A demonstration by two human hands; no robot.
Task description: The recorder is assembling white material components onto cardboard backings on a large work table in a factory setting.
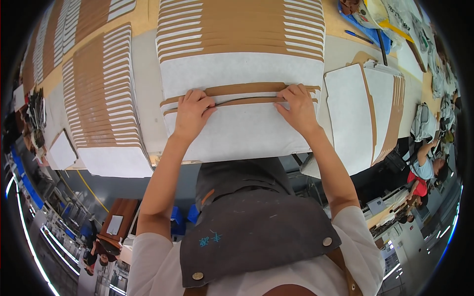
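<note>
In front of me on the table lies a row of overlapping white sheets (241, 69) with brown strips along their edges. My left hand (193, 112) curls its fingers over the edge of the nearest white sheet (247, 130), thumb pressed in from below. Mirroring it, my right hand (299, 106) pinches the same edge near its right end. Between the hands the edge bows up slightly, and a thin dark gap shows beneath it. Beyond this sheet, the rest of the row (242, 27) runs away from me in narrow brown and white steps.
Fanned sheets (101, 89) lie on the left and a looser pile (348, 118) on the right. More sheets (81, 22) fill the far left. A blue tray (344, 11) and a blue pen (359, 37) are at the far right. People (417, 172) are beyond the table's right side.
</note>
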